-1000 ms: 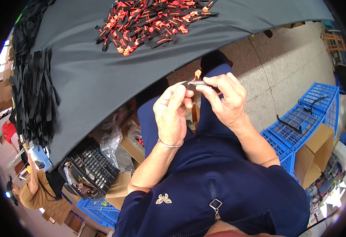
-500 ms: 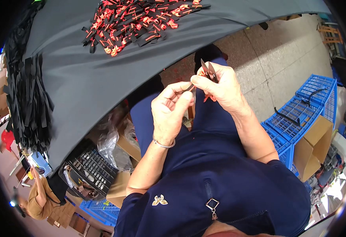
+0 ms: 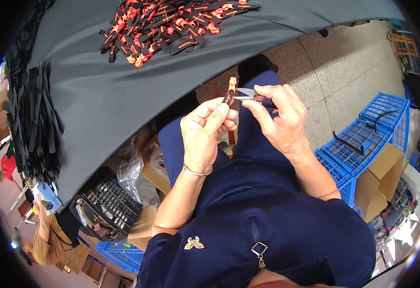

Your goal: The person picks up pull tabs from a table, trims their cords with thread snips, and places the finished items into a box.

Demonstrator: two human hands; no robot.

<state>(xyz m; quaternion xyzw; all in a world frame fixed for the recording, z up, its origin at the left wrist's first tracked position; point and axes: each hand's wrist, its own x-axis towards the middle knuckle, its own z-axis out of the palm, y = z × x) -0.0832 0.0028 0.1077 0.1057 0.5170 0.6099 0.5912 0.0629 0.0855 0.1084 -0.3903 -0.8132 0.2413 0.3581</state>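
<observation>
Over my lap, my left hand (image 3: 202, 132) pinches a short black strap (image 3: 227, 99) between thumb and fingers. An orange-red fitting (image 3: 232, 84) sticks up from the strap's far end, and a thin orange strand shows on the strap. My right hand (image 3: 284, 120) grips a small pair of thread snips (image 3: 246, 91). Their blades are parted and point left, with the tips at the strap just below the orange fitting. Whether the blades touch the strand I cannot tell. The snips' handles are partly hidden by my right fingers.
Dark cloth (image 3: 109, 101) covers the table ahead, bearing a pile of black straps with orange-red fittings (image 3: 162, 33). Black straps (image 3: 35, 125) hang at left. A black basket (image 3: 114, 204) and plastic bag (image 3: 135, 180) sit below. Blue crates (image 3: 346, 144) and a carton (image 3: 375, 180) stand right; a person (image 3: 49, 240) works far left.
My right hand has moved right and turned, so the snips now point left instead of up. The orange fitting, earlier by my right fingers, now stands above my left hand.
</observation>
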